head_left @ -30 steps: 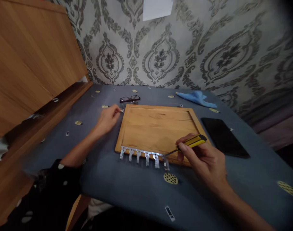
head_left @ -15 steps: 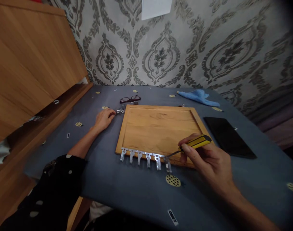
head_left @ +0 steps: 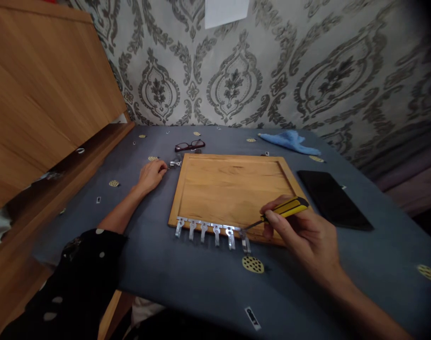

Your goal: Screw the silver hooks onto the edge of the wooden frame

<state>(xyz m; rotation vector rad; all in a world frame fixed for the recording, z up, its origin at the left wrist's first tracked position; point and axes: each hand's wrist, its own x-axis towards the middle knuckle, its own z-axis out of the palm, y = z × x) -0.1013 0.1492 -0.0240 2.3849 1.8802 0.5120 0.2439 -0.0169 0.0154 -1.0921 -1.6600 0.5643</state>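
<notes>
A wooden board (head_left: 232, 189) with a raised rim lies flat on the blue tablecloth. Along its near edge sits a metal strip of several hooks (head_left: 211, 230). My right hand (head_left: 303, 236) is closed round a yellow-and-black screwdriver (head_left: 282, 210), whose tip rests at the right end of the hook strip. My left hand (head_left: 150, 174) rests on the cloth left of the board's far corner, fingers curled near some small metal parts (head_left: 175, 163). Whether it grips one is unclear.
Dark-rimmed glasses (head_left: 190, 145) lie beyond the board. A blue cloth (head_left: 289, 140) is at the back right and a black phone (head_left: 330, 192) lies right of the board. A wooden cabinet (head_left: 45, 89) stands at the left; patterned wallpaper behind.
My left hand drew back slightly from the small metal parts and settled on the cloth. The right hand and screwdriver stayed at the hook strip.
</notes>
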